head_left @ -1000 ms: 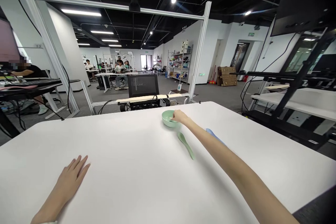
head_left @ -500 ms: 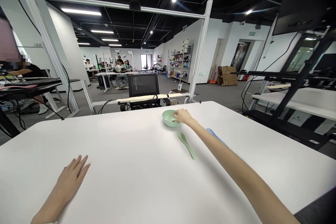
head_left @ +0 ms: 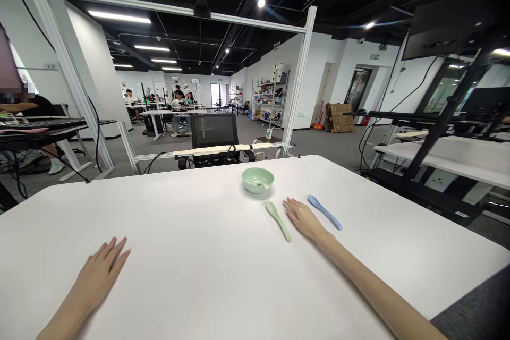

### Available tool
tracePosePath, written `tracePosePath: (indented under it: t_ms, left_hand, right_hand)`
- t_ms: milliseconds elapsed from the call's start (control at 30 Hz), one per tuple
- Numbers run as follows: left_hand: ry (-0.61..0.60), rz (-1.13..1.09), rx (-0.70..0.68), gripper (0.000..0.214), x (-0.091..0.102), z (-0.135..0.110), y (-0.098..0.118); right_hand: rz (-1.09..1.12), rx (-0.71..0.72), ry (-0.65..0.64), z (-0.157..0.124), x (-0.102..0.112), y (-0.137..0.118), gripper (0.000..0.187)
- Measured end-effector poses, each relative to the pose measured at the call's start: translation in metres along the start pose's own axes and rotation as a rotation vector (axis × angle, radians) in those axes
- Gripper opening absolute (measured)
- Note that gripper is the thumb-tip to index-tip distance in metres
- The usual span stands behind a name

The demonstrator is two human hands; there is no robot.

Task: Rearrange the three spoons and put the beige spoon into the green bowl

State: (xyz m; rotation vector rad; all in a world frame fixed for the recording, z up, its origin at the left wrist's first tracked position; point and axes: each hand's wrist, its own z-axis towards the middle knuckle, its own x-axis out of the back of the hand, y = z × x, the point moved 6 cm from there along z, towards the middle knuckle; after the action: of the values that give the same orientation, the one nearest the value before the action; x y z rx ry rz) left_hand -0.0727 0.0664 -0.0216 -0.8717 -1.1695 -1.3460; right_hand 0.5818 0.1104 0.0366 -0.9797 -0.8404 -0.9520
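My left hand (head_left: 99, 270) lies flat on the white table at the left, fingers spread and holding nothing. My right hand (head_left: 304, 218) is palm down over the table, its fingers stretched out and free of any object. It lies between a light green spoon (head_left: 278, 221) on its left and a blue spoon (head_left: 324, 212) on its right, apart from both. Beyond the fingertips stands a green bowl (head_left: 252, 186). Inside the bowl is a small pale piece (head_left: 263, 185), perhaps part of a utensil; its full shape is hidden.
The white table (head_left: 179, 244) has a metal frame (head_left: 303, 79) rising at its far side. Behind the far edge is a black mesh chair (head_left: 214, 130). Other people sit at desks in the background, and a dark stand (head_left: 432, 133) is at the right.
My right hand has drawn back from the bowl toward me, and its fingers have opened out. The pale piece and the whole blue spoon now show. The view has shifted slightly.
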Motion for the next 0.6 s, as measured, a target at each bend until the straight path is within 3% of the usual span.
tracePosePath:
  t_ms: [200, 600]
  left_hand:
    - [-0.018, -0.03, 0.003, 0.077, -0.0038, -0.0004, -0.0056]
    - [-0.038, -0.02, 0.017, 0.076, -0.0035, 0.0, -0.0059]
  right_hand:
    - [0.03, -0.033, -0.012, -0.0042, -0.0095, 0.0043, 0.053]
    - [0.046, -0.048, -0.04, -0.0052, -0.005, 0.0015, 0.053]
